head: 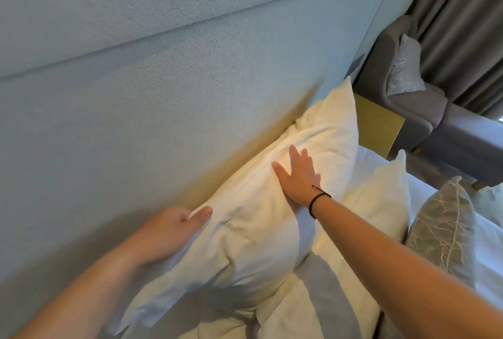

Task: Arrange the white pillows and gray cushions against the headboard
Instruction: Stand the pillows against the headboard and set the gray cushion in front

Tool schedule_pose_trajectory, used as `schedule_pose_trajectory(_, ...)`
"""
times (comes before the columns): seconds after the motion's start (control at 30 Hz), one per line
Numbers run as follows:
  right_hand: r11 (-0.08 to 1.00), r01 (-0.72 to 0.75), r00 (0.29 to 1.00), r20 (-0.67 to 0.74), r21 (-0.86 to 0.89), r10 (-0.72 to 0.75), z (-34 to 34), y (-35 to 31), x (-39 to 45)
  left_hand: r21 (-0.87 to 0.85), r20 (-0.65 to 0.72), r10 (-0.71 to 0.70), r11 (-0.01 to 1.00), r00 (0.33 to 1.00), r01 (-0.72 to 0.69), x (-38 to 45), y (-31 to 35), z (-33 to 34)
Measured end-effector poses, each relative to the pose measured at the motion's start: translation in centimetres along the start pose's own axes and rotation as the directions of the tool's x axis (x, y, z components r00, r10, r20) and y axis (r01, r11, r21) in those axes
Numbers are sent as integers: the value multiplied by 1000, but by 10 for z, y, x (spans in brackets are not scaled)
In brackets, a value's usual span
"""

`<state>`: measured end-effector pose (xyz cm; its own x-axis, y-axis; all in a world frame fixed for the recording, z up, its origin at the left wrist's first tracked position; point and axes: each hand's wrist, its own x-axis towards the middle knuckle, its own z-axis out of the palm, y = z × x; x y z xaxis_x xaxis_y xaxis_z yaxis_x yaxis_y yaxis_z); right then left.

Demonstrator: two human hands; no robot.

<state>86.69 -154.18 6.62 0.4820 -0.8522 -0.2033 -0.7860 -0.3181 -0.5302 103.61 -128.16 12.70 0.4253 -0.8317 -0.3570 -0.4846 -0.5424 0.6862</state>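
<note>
A large white pillow [245, 219] stands upright against the pale blue-grey padded headboard [136, 93]. My left hand [166, 232] grips its near upper edge, thumb on the front and fingers behind. My right hand [298, 175] lies flat with fingers spread on the pillow's top front, pressing it toward the headboard. A second white pillow [381, 202] lies behind my right forearm. A gray cushion [446, 227] with a pale vein pattern leans further right on the bed.
A white duvet [313, 306] covers the bed below the pillows. A gold-topped bedside table [378, 126] stands past the pillow. Beyond it are a gray armchair [435, 126] holding a patterned cushion [405, 66], and gray curtains [462, 25].
</note>
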Motion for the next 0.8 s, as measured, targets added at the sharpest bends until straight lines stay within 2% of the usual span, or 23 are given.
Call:
schedule_pose_trajectory(0.1, 999, 33, 999, 6, 21, -33, 14, -7, -28, 216, -217, 74, 976, 973, -26, -8, 7, -6)
schedule_pose_trajectory(0.13, 998, 44, 999, -1, 33, -44, 15, -9, -36, 335, -310, 109, 942, 944, 1, -13, 9, -9)
schedule_pose_trajectory(0.2, 997, 68, 998, 1, 46, -68, 19, -11, -46, 574, -437, 184, 811, 880, 115, -20, 8, -14)
schedule_pose_trajectory(0.27, 995, 89, 996, 21, 38, -90, 19, -8, -58, 698, -444, 214, 692, 870, 186, -28, 8, -16)
schedule_pose_trajectory(0.33, 995, 91, 995, 43, 35, -92, 16, 1, -65, 770, -402, 189, 599, 896, 220, -28, 8, -15)
schedule_pose_trajectory(0.4, 997, 41, 998, 51, 60, -44, 10, 13, -68, 798, -359, 142, 560, 923, 224, -20, 8, -14)
schedule_pose_trajectory(0.43, 997, 0, 999, 49, 82, -4, 7, 21, -68, 780, -335, 117, 590, 935, 206, -13, 9, -13)
schedule_pose_trajectory(0.5, 983, -97, 995, 43, 159, 91, 0, 35, -67, 661, -263, 64, 739, 963, 131, 6, 20, -8)
schedule_pose_trajectory(0.63, 933, -184, 982, 7, 311, 191, -3, 56, -63, 261, -65, 9, 965, 998, 8, 71, 77, 19)
schedule_pose_trajectory(0.73, 889, -200, 974, -13, 412, 225, 5, 65, -60, 8, 2, 63, 998, 998, -63, 132, 129, 41)
schedule_pose_trajectory(0.8, 863, -205, 969, -29, 463, 246, 11, 71, -58, -102, 14, 24, 995, 1000, -23, 176, 157, 51)
